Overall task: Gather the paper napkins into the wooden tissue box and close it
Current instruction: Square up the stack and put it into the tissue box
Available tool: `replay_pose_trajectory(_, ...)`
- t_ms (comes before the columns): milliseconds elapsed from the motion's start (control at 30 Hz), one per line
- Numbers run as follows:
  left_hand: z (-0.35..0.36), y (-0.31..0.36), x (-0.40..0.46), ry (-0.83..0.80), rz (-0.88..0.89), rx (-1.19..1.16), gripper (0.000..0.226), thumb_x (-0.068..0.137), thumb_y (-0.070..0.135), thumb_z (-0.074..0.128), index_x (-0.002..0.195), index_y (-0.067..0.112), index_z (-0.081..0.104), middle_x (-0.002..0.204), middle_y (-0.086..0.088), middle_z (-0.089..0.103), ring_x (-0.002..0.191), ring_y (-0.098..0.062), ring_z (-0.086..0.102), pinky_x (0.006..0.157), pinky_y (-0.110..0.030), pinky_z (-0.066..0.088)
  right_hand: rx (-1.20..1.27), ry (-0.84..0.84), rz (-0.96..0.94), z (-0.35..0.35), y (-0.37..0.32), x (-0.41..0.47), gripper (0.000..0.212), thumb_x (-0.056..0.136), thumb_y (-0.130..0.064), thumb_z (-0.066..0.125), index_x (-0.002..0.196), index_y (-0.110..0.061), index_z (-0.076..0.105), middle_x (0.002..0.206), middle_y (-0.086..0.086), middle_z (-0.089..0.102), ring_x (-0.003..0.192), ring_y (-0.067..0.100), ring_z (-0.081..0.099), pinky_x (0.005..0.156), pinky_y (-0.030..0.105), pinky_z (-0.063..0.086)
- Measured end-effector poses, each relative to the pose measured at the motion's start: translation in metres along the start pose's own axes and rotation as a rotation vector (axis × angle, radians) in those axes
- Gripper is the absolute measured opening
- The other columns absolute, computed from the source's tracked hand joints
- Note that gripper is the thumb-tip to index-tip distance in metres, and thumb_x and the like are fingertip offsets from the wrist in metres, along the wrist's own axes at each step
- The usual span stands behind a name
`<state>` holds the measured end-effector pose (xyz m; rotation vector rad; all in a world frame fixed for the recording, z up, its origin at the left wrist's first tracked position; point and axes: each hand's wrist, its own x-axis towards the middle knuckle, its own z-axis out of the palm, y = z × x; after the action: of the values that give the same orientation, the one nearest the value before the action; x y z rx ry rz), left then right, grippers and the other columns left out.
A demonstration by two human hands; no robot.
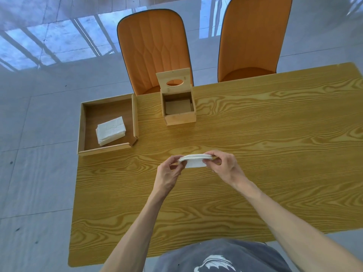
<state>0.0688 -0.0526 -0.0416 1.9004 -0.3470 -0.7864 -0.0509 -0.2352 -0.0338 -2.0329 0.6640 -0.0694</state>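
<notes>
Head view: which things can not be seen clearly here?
- Napkin count in the held stack: sheets too thin; left hand and right hand cover its ends.
- Count in the tray stack: too small.
- Tissue box floor: near wall hides its front part.
- Chair legs: hidden behind the table.

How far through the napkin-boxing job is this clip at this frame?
Early to middle. Done: the wooden tissue box stands open, lid upright; it seems to hold only a brownish base. In hand: the left hand and right hand pinch a small napkin stack above the table. Left: box that stack, fetch the stack in the tray, close the lid.
</notes>
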Motion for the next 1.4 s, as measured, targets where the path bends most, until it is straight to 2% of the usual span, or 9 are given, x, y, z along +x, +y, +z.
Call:
replay_pose_trajectory(100,-0.019,0.033,0.033,-0.008,0.107,0.043,0.014,0.096,0.032,0.063,0.102,0.045,0.064,0.099,-0.002,0.074,0.091,-0.025,0.073,0.080,-0.047,0.061,0.013,0.000,-0.074,-0.014,-0.022,0.037,0.027,0.094,-0.024,0.065,0.117,-0.010,0.068,0.104,0.006,0.074,0.082,0.017,0.074,0.066,0.033,0.062)
replay_pose_trajectory(233,-0.044,0.072,0.087,0.046,0.204,0.071,0.012,0.098,0.031,0.060,0.110,0.034,0.063,0.104,-0.002,0.072,0.097,-0.025,0.072,0.082,-0.045,0.062,-0.004,0.057,-0.186,-0.029,-0.055,0.097,0.032,0.097,-0.033,0.060,0.118,-0.010,0.066,0.105,0.007,0.073,0.081,0.017,0.073,0.064,0.037,0.062)
replay_pose_trajectory(367,-0.065,0.095,0.135,0.098,0.248,0.085,0.024,0.097,0.034,0.061,0.118,0.022,0.066,0.109,-0.009,0.072,0.099,-0.026,0.071,0.083,-0.046,0.062,-0.040,0.114,-0.235,-0.034,-0.078,0.149,0.031,0.097,-0.034,0.060,0.118,-0.012,0.066,0.101,0.005,0.074,0.081,0.015,0.071,0.071,0.036,0.061)
replay_pose_trajectory(533,-0.071,0.100,0.168,0.122,0.192,0.094,0.029,0.097,0.035,0.062,0.121,0.020,0.066,0.110,-0.006,0.072,0.102,-0.022,0.070,0.086,-0.047,0.061,-0.065,0.125,-0.192,-0.025,-0.079,0.184,0.033,0.096,-0.035,0.060,0.119,-0.012,0.065,0.107,0.007,0.074,0.088,0.015,0.071,0.071,0.039,0.061)
replay_pose_trajectory(700,-0.061,0.095,0.171,0.182,0.166,0.084,0.030,0.096,0.040,0.062,0.118,0.020,0.067,0.110,-0.005,0.075,0.100,-0.021,0.072,0.086,-0.041,0.060,0.006,0.116,-0.131,-0.020,-0.067,0.194,0.035,0.098,-0.032,0.058,0.120,-0.006,0.063,0.109,0.013,0.071,0.089,0.020,0.072,0.056,0.034,0.063)
replay_pose_trajectory(833,-0.053,0.093,0.170,0.224,0.155,0.139,0.034,0.096,0.043,0.061,0.119,0.020,0.067,0.108,-0.005,0.075,0.096,-0.021,0.069,0.081,-0.036,0.056,-0.089,0.116,-0.177,-0.026,-0.063,0.195,0.031,0.097,-0.031,0.059,0.117,-0.008,0.067,0.105,0.008,0.073,0.084,0.016,0.069,0.070,0.022,0.056)
replay_pose_trajectory(1067,-0.059,0.083,0.168,0.245,0.118,0.193,0.036,0.096,0.046,0.059,0.114,0.018,0.072,0.101,0.002,0.073,0.089,-0.012,0.064,0.081,-0.039,0.055,-0.228,0.055,-0.155,-0.026,-0.066,0.200,0.029,0.097,-0.040,0.056,0.110,-0.017,0.069,0.093,0.000,0.074,0.082,0.016,0.067,0.078,0.040,0.056)
replay_pose_trajectory(1200,-0.055,0.081,0.170,0.272,0.117,0.232,0.034,0.095,0.046,0.060,0.111,0.019,0.073,0.102,0.002,0.072,0.093,-0.016,0.065,0.079,-0.041,0.055,-0.277,0.080,-0.094,-0.025,-0.067,0.200,0.034,0.099,-0.045,0.050,0.118,-0.020,0.064,0.102,0.000,0.072,0.088,0.018,0.066,0.072,0.033,0.053)
replay_pose_trajectory(1400,-0.042,0.085,0.182,0.422,-0.031,0.387,0.036,0.092,0.053,0.060,0.113,0.026,0.072,0.119,0.000,0.057,0.113,-0.020,0.056,0.077,-0.032,0.042,-0.411,0.213,-0.072,-0.008,-0.069,0.205,0.028,0.096,-0.043,0.057,0.103,-0.021,0.073,0.103,0.002,0.067,0.096,0.020,0.062,0.068,0.027,0.043)
